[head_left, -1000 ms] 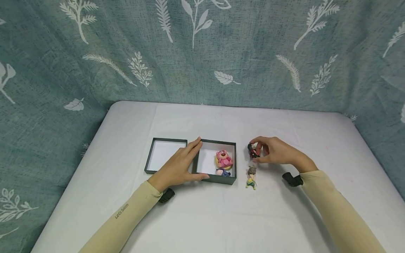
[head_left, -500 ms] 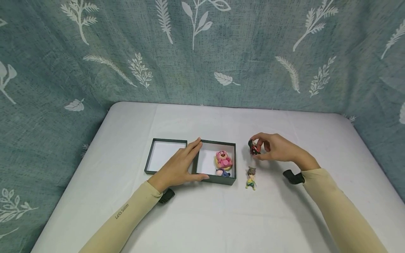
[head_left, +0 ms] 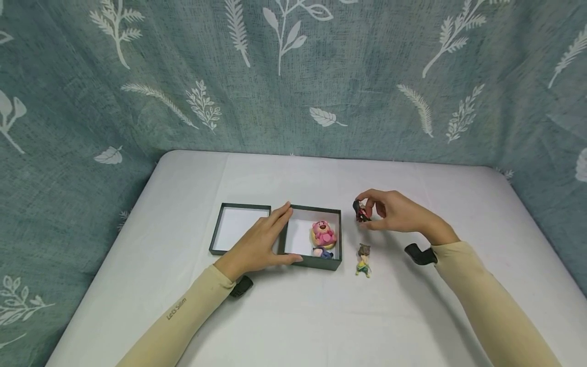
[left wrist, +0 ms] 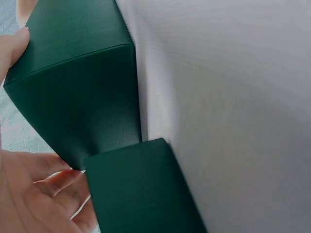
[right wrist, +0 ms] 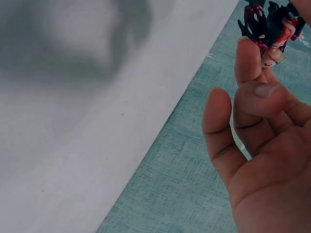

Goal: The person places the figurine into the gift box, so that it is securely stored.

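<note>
My left hand (head_left: pixel 257 243) spans the left side of a dark green box (head_left: pixel 314 262), thumb at its near wall and fingers at its far left corner. The left wrist view shows thumb and fingertips on opposite sides of the box (left wrist: pixel 82 97). Inside, at the right, lie a pink bear figurine (head_left: pixel 323 235) and a small blue one (head_left: pixel 323 252). Just right of the box, my right hand (head_left: pixel 403 212) pinches a black-and-red figurine (head_left: pixel 361 212) between thumb and fingers; in the right wrist view this figurine (right wrist: pixel 279 29) is at the top right.
A shallow white-lined tray or lid (head_left: pixel 236 226) with a dark rim lies left of the box. A figurine with a brown head and green-yellow clothing (head_left: pixel 364 261) lies right of the box, nearer the front. A patterned curtain (head_left: pixel 293 112) hangs behind the white-covered table (head_left: pixel 293 326).
My right hand has moved slightly away from the table's front and then left, carrying the black-and-red figurine closer to the box. The left hand keeps its place on the box.
</note>
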A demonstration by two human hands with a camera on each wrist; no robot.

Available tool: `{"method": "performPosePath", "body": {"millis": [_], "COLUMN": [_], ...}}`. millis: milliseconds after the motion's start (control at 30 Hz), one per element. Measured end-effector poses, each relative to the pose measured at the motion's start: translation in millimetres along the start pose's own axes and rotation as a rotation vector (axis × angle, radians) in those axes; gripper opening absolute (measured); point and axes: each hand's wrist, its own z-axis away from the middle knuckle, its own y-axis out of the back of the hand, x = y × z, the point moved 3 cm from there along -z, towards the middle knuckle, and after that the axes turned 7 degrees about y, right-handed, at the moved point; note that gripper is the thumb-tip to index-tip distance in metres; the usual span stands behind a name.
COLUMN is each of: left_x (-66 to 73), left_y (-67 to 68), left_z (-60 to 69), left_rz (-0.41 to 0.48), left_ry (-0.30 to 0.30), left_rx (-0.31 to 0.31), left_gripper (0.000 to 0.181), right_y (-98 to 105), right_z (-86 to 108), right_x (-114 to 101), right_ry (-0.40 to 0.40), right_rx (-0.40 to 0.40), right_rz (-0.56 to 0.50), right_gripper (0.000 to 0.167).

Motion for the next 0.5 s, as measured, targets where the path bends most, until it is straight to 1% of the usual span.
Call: {"method": "performPosePath", "body": {"millis": [267, 500], "left_x": [0.3, -0.5], "left_y": [-0.3, -0.6], "left_z": [0.6, 0.0], "left_rz": [-0.001, -0.003], "left_ry": [-0.004, -0.013], "left_rx": [0.003, 0.006], "left_gripper": [0.108, 0.107], "right_y": [2.2, 1.3], "right_z": [-6.4, -14.4], "right_x": [-12.9, -28.9], "right_ry": [0.025, 0.089], "right_rx": [0.012, 0.016], "right_rz": [0.006, -0.022], "right_gripper": [0.056, 0.054]}}
